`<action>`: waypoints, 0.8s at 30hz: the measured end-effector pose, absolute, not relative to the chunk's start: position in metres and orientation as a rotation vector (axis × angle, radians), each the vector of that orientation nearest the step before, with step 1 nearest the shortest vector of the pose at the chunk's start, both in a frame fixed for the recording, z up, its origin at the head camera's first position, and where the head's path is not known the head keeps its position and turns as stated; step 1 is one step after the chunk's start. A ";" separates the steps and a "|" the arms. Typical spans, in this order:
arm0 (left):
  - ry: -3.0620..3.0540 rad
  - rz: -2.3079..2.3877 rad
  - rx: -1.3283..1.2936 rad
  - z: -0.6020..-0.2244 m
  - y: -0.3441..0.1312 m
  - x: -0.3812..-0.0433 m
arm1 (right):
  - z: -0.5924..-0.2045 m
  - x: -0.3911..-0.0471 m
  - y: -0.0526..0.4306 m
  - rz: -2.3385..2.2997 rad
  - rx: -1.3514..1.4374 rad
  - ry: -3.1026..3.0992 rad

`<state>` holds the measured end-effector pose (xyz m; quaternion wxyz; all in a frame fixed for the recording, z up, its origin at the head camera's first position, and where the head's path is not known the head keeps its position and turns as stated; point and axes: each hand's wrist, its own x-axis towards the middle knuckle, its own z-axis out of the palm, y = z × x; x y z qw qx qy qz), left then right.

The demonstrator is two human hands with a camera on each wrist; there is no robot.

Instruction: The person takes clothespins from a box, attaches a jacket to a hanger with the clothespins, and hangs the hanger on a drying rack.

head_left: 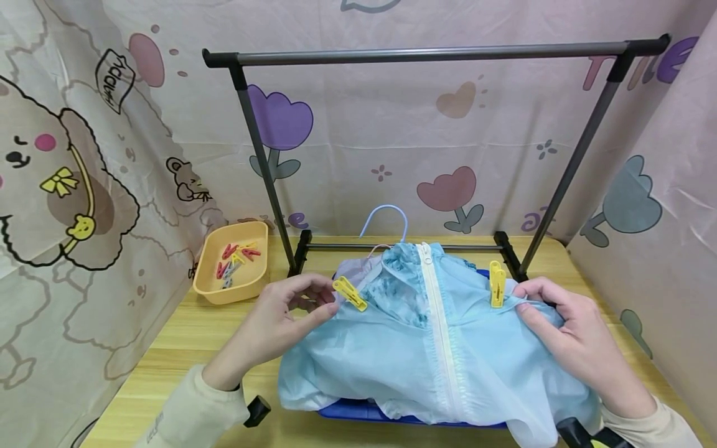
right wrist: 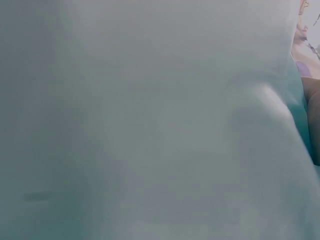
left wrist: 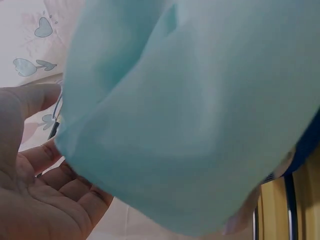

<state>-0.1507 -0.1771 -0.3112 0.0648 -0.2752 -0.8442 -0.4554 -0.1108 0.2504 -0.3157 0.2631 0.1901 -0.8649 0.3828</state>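
A light blue zip jacket hangs on a hanger whose blue hook rises above the collar. Yellow clothespins clip both shoulders, one left clothespin and one right clothespin. My left hand is beside the left clothespin, thumb and fingers spread apart around the shoulder edge; the left wrist view shows the jacket by its fingertips. With thumb in front, my right hand pinches the jacket's right shoulder. Pale fabric of the jacket fills most of the right wrist view, hiding that hand's fingertips.
A black and grey clothes rack stands behind the jacket. On the left, a yellow tray holds several red, yellow and grey clothespins. Under the jacket shows a blue container, with lavender fabric behind the collar. All rest on a wooden table.
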 end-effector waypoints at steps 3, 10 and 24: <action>-2.544 -1.384 -0.857 -0.315 -0.176 -0.150 | -0.316 -0.111 0.251 1.040 0.515 -2.333; -2.522 -1.365 -0.908 -0.325 -0.172 -0.152 | -0.315 -0.112 0.253 1.067 0.491 -2.325; -2.333 -1.259 -0.999 -0.330 -0.163 -0.156 | -0.312 -0.114 0.256 1.011 0.591 -2.360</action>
